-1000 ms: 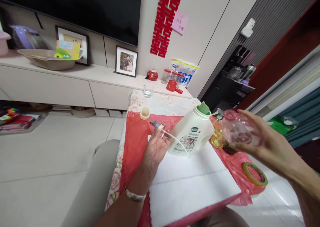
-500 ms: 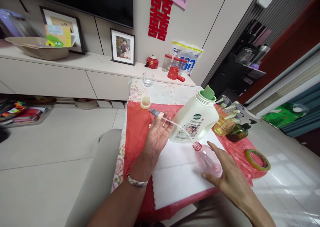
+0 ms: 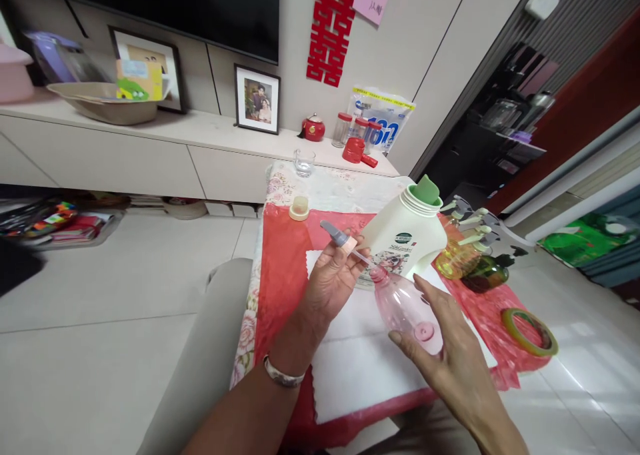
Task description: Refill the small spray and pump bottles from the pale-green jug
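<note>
My left hand (image 3: 333, 281) pinches a spray pump head (image 3: 336, 235) with a thin clear dip tube. The tube's end is at the mouth of a small clear pink bottle (image 3: 407, 308). My right hand (image 3: 445, 348) cradles that bottle from below and tilts it toward the tube. Both hands are above a white sheet (image 3: 370, 368) on a red cloth (image 3: 280, 268). A cream detergent bottle (image 3: 405, 238) with a green spout stands just behind them.
Yellow and dark spray bottles (image 3: 465, 258) stand to the right, a tape roll (image 3: 530, 331) further right. A cream cap (image 3: 299, 208) and a glass (image 3: 303, 163) lie at the table's far end. A sideboard (image 3: 150, 148) with jars and photo frames runs behind.
My right hand brought the pink bottle down from the spray bottles at the right to the white sheet, then tilted its mouth up against the dip tube in my left hand.
</note>
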Action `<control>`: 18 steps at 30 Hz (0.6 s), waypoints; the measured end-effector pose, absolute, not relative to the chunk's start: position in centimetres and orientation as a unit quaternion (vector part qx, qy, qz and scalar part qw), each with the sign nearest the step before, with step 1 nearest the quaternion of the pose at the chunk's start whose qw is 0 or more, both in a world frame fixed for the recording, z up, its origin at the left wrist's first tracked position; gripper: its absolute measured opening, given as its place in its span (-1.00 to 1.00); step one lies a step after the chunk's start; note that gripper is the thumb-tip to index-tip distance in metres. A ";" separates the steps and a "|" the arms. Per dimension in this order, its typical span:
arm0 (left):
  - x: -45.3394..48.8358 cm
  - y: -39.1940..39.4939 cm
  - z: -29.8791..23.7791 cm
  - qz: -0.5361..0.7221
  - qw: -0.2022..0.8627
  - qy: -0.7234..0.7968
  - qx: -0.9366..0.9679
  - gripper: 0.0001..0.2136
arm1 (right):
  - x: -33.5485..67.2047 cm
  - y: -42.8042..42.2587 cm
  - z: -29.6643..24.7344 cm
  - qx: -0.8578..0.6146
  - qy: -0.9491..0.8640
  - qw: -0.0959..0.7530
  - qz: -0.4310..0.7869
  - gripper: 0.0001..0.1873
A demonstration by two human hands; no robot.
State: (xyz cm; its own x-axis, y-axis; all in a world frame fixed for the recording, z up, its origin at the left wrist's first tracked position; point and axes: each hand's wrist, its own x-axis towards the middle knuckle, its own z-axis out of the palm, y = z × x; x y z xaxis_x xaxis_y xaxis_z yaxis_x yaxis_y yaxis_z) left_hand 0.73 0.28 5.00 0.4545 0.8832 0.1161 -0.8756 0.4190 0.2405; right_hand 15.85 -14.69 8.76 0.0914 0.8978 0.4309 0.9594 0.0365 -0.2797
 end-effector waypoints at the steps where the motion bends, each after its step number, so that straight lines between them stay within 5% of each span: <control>1: 0.8 0.1 5.0 0.520 0.842 0.014 0.142 -0.69 | 15.5 -14.4 8.8 -0.686 -0.673 0.270 -0.061 -0.22; 18: 0.7 -0.5 5.6 0.498 0.856 -0.004 0.139 -0.75 | 12.8 -11.9 9.1 -0.643 -0.678 0.339 -0.110 -0.27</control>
